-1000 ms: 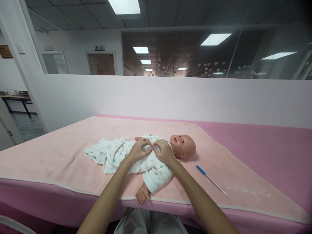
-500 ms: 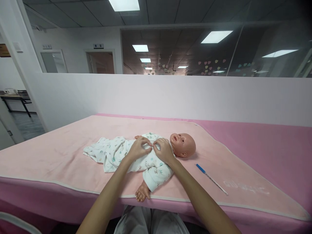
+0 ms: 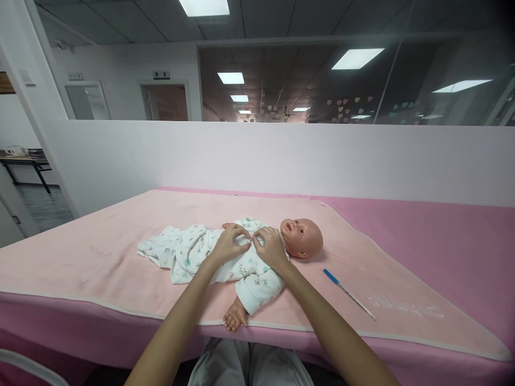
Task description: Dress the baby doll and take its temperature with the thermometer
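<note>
A baby doll (image 3: 301, 237) lies on its back, its head to the right. It wears a white printed baby outfit (image 3: 189, 257) with long sleeves; the legs stay hidden inside the cloth. My left hand (image 3: 231, 244) is over the doll's belly, thumb and fingertips closed on the front of the outfit. Close beside it on the chest, my right hand (image 3: 270, 247) pinches the same front with thumb and forefinger. A tiny fastening may lie between the fingertips, too small to make out. One doll hand (image 3: 235, 315) pokes from the near sleeve at the table edge.
A blue-capped pen (image 3: 349, 294) lies right of the doll on a peach mat (image 3: 100, 257). Pink cloth (image 3: 462, 236) shows beneath the mat. Behind stands a white partition (image 3: 322, 161) with glass above. A side table (image 3: 28, 161) is far left.
Both hands stay at the doll's chest with barely any finger movement. The view has shifted very slightly.
</note>
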Demonstrator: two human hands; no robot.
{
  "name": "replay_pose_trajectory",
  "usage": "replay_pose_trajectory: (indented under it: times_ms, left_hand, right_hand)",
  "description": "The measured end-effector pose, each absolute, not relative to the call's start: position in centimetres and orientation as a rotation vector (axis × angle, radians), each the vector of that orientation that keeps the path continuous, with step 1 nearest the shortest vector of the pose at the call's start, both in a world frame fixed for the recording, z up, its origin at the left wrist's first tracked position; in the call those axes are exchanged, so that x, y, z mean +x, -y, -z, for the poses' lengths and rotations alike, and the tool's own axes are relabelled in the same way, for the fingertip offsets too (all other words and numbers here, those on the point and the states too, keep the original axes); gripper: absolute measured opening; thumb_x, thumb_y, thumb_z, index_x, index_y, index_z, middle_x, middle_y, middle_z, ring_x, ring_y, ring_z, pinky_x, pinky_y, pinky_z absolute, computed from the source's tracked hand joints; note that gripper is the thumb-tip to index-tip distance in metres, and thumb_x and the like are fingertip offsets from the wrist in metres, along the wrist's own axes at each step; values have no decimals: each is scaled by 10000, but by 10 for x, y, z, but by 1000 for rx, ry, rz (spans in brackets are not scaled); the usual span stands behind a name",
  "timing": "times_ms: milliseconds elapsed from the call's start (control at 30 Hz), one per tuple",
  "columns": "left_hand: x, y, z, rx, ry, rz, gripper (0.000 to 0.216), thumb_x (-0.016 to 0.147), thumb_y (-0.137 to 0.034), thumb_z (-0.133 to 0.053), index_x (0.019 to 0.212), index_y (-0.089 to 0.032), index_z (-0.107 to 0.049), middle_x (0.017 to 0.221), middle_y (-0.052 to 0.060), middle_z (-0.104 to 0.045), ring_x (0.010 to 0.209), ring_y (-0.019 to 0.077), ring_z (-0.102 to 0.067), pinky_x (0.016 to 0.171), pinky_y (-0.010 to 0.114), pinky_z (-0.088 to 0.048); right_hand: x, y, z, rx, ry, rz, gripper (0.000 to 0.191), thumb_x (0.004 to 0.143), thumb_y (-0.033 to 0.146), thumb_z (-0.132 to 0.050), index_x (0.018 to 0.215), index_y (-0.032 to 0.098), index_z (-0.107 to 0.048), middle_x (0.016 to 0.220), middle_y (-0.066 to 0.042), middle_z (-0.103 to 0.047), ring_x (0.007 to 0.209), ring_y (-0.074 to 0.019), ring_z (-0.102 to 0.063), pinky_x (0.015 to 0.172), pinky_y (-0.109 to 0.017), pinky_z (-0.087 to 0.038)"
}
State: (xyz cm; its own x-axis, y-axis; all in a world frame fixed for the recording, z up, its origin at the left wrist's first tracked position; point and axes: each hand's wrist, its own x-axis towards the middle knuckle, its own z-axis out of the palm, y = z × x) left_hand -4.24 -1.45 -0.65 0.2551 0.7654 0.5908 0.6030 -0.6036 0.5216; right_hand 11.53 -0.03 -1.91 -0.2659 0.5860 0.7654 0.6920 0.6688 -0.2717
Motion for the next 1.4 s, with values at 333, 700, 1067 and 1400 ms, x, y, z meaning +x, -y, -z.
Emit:
replay_pose_trajectory:
  times_ms: [333, 700, 1067, 1400]
  left_hand:
    - [-44, 8, 11, 2297, -1361, -1240, 108, 650, -256, -617, 746, -223, -652, 871, 29, -531, 922, 196, -488, 883, 343, -366]
    - [-48, 17, 3, 2258, -1204, -1189, 159, 659, -241, -617, 816, -226, -640, 935, 32, -553, 964, 198, -488, 909, 356, -366]
    - [-101, 40, 5, 2047, -1192, -1095, 240, 674, -311, -618, 894, -217, -628, 973, 23, -626, 946, 182, -556, 860, 289, -436]
    - [-85, 42, 13, 2268, -1435, -1197, 134, 699, -222, -518, 808, -209, -594, 884, 19, -603, 826, 176, -551, 739, 271, -433]
  right_hand:
    - [115, -3, 21, -1000, 1968, 158, 99, 749, 162, -503, 671, 195, -554, 729, -12, -602, 753, -157, -516, 728, -290, -321]
    - [116, 0, 18, -995, 1980, 160, 99, 750, 159, -491, 677, 194, -549, 724, -12, -598, 743, -158, -509, 731, -293, -327]
    - [107, 14, 13, -827, 2088, 195, 142, 809, 173, -440, 824, 200, -579, 830, -30, -606, 827, -171, -491, 820, -329, -318]
    - [101, 11, 16, -872, 2094, 136, 75, 778, 222, -528, 810, 204, -592, 863, -28, -620, 855, -184, -505, 809, -337, -327]
